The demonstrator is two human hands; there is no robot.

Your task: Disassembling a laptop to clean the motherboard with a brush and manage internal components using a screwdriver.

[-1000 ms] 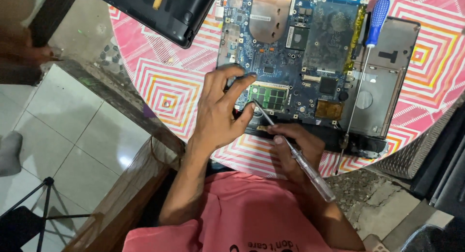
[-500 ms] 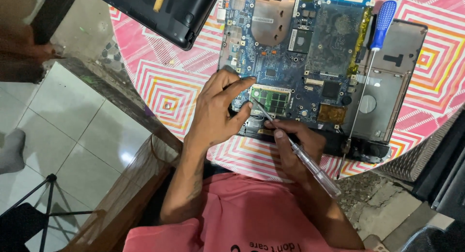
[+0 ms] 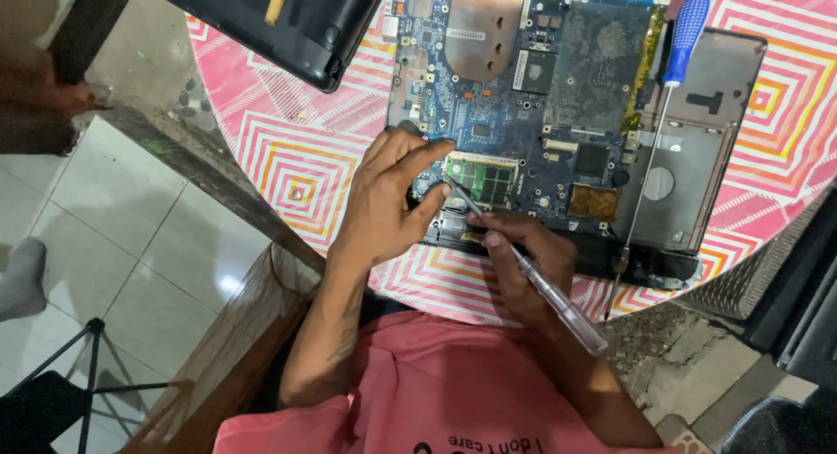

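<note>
Green memory module [image 3: 482, 177] beside left hand [image 3: 390, 208] fingers, right hand [image 3: 523, 258] gripping clear-handled screwdriver [image 3: 532, 273]

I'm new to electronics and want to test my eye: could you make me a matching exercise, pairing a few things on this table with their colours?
Things:
1. circuit board
2. memory module
3. screwdriver in the right hand
4. spare screwdriver's handle

Colours:
a. clear
b. blue and white
c. green
d. dark blue

Pairs: 1-d, 2-c, 3-a, 4-b

The left hand rests on the board's edge.
</note>
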